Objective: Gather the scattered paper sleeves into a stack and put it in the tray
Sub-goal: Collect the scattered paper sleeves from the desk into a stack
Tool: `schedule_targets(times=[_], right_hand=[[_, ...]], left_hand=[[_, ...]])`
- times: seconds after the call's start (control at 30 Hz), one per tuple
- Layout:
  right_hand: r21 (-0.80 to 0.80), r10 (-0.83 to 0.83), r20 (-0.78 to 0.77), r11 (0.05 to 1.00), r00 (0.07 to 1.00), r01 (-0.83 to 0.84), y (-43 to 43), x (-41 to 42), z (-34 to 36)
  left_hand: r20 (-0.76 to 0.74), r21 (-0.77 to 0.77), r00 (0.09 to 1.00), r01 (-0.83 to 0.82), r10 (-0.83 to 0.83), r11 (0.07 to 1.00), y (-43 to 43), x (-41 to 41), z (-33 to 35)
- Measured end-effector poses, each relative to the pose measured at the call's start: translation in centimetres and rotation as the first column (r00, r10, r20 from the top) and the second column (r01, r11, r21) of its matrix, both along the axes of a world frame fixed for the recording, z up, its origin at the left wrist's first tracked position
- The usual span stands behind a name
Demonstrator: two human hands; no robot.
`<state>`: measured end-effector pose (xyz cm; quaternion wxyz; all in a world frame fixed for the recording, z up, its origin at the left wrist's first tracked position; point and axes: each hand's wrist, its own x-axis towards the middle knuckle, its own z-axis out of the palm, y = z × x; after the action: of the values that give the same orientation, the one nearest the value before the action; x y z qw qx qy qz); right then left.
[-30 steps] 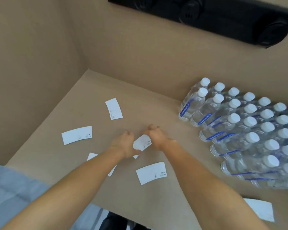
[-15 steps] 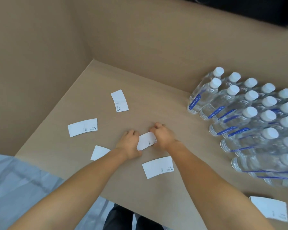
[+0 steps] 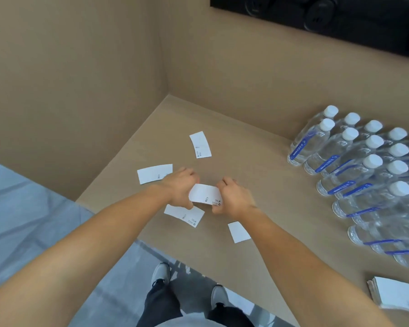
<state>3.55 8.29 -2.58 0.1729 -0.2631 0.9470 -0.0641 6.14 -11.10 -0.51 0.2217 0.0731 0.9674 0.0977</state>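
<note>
Both hands hold one white paper sleeve [image 3: 204, 194] a little above the brown table: my left hand [image 3: 180, 186] grips its left end, my right hand [image 3: 232, 197] its right end. Four more white sleeves lie flat around it: a far sleeve [image 3: 200, 144], a left sleeve [image 3: 154, 173], a near sleeve [image 3: 184, 214] just under my left hand, and a small sleeve [image 3: 239, 232] beside my right forearm. A stack of sleeves [image 3: 396, 295] rests at the table's near right corner. No tray is in view.
Several clear water bottles with white caps [image 3: 364, 166] stand packed along the right side. Brown walls [image 3: 80, 79] close the table at the left and back. The table edge [image 3: 175, 253] runs diagonally, with grey floor and my shoes [image 3: 161, 273] below.
The hands have lifted the held sleeve off the table and moved left with it, now above another sleeve. The camera view shifted, bringing the stack at the right corner into view.
</note>
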Motion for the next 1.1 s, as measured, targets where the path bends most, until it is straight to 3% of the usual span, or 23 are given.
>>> schedule_targets(times=[0.33, 0.73, 1.1], right_hand=[[-0.029, -0.138, 0.074, 0.99, 0.988, 0.14, -5.0, 4.2, -1.2], [0.003, -0.347, 0.092, 0.937, 0.933, 0.349, -4.4, 7.7, -3.2], [0.007, -0.407, 0.131, 0.912, 0.904, 0.41, -4.9, 8.2, -4.4]], left_hand=[[0.01, 0.149, 1.0, 0.026, -0.027, 0.989, -7.6, 2.1, -2.5], [0.029, 0.272, 0.976, 0.201, -0.217, 0.941, -6.9, 2.3, -4.9], [0.008, 0.174, 0.971, 0.232, -0.238, 0.957, -7.5, 2.4, -6.1]])
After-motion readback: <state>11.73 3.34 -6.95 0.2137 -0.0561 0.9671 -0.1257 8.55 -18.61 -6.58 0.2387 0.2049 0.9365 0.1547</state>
